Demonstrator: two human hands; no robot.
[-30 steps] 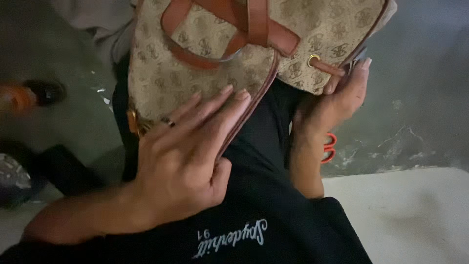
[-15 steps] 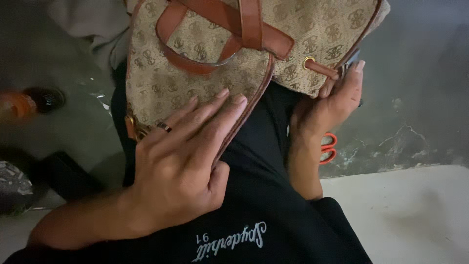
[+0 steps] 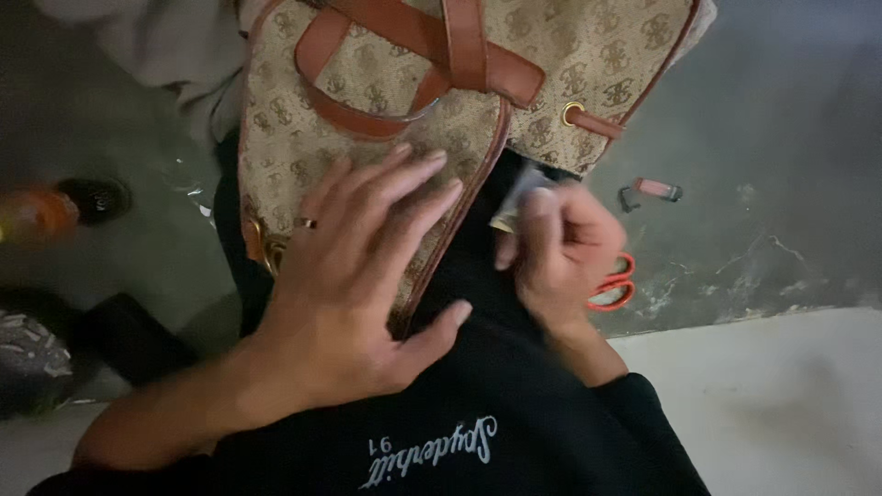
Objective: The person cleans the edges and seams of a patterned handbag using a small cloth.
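1. A beige patterned bag (image 3: 367,119) with brown straps (image 3: 432,55) lies across the person's lap, over black clothing (image 3: 478,404), at the far centre of the view.
2. The left hand (image 3: 358,276) lies flat on the bag's near flap, fingers spread and straight, thumb hooked under the brown piped edge. Its grip is wide, pressing rather than clasping. A ring (image 3: 305,222) sits on one finger.
3. The right hand (image 3: 560,248) is just right of the bag's near edge, below a brass eyelet (image 3: 573,114). Its fingers are curled into a narrow grip around something pale and thin (image 3: 519,197); what that item is cannot be told, as most of it is hidden.
4. Red-handled scissors (image 3: 614,285) lie on the grey floor (image 3: 781,165) just behind the right hand, partly hidden by it.
5. Farther right on the floor lie a small red object (image 3: 658,189) and a small dark clip-like object (image 3: 627,198), near each other.
6. At the left edge, an orange bottle (image 3: 32,213) with a dark cap lies on the floor, well apart from the bag.
7. A pale surface (image 3: 781,404) fills the near right corner.
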